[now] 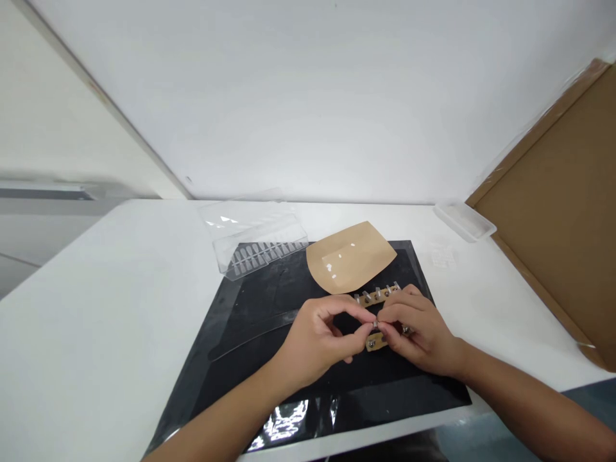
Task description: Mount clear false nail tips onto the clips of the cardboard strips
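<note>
My left hand (325, 330) and my right hand (421, 327) meet above a black mat (260, 378), fingertips pinched together. Between them is a small shiny piece (376, 325), mostly covered by the fingers; its exact kind cannot be made out. Just behind my right hand, a tan strip (371, 301) carries several clear nail tips standing upright on small holders. A second tan strip (374, 342) with round metal holders lies below my fingers, partly hidden by my right hand.
A tan sheet (378, 256) with small white bits lies at the mat's back edge. Left of it sits a clear box (260, 253) of nail tips, a clear lid (231, 215) behind. On the right are a translucent tray (466, 221) and a cardboard box (563, 212).
</note>
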Tool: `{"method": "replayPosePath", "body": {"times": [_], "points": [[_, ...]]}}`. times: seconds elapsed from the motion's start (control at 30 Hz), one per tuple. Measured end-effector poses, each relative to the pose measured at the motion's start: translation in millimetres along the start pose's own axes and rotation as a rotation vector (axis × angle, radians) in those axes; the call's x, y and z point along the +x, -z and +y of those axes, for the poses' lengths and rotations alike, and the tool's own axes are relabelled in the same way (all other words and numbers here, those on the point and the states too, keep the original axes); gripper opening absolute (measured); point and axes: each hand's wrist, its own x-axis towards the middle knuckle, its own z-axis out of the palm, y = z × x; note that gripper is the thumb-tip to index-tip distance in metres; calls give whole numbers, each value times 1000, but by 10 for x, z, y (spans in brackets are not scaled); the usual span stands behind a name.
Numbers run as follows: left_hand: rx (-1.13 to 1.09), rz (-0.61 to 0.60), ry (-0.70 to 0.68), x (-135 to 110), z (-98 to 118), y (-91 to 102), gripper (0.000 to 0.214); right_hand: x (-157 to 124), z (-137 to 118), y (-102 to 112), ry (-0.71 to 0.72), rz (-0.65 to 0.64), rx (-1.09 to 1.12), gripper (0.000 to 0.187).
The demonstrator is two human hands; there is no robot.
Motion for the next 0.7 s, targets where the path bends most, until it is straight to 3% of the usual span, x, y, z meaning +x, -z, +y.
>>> {"method": "replayPosePath", "body": {"times": [0.2, 0.33, 0.7], "points": [[283, 79, -371, -10, 61, -15, 9, -2, -23, 7, -58, -40, 114, 13], [350, 99, -506, -26, 71, -29, 11, 14, -58, 13, -132, -61, 233, 20], [433, 247, -571, -58, 46, -132, 9, -38, -160, -77, -427, -48, 387, 33]]}}
